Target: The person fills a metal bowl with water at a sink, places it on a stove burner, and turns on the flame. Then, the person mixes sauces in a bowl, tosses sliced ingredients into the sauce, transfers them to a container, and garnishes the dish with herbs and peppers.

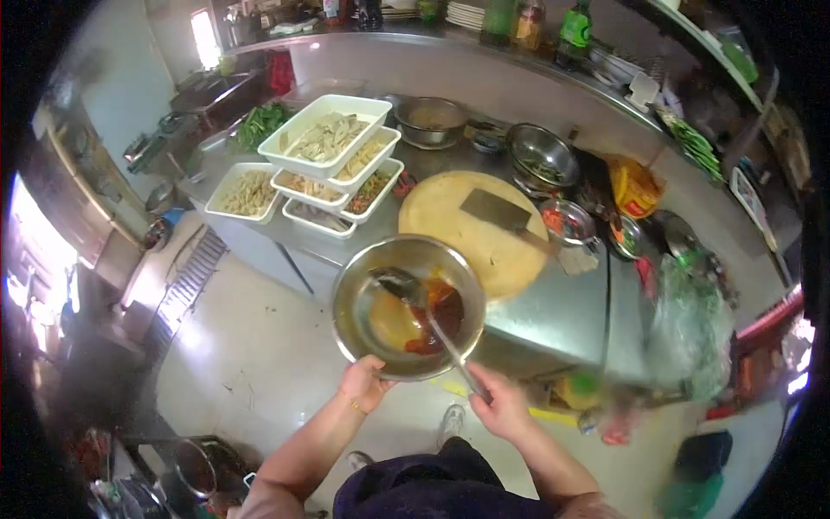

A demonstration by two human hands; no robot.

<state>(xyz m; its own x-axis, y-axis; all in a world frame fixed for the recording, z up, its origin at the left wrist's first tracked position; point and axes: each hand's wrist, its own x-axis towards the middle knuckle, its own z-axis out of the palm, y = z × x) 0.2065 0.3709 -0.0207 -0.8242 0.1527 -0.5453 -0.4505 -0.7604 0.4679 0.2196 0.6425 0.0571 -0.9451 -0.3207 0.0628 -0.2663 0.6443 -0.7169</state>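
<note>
A steel mixing bowl (350, 324) is held out in front of me, over the floor and near the counter's edge. My left hand (367, 382) grips its near rim, thumb on the rim and fingers underneath. Inside lie a yellowish liquid (391, 318) and a dark red sauce (445, 316), partly run together. My right hand (499, 402) is closed around the handle of a long metal ladle (443, 339). The ladle's head rests in the bowl, at the far left of the sauce.
Beyond the bowl, a round wooden chopping board (441, 203) carries a cleaver (497, 210). Stacked white trays (324, 143) of cut food stand at the left. Steel bowls (543, 156) and a plastic bag (692, 320) are on the right. Bottles (575, 33) line the shelf above.
</note>
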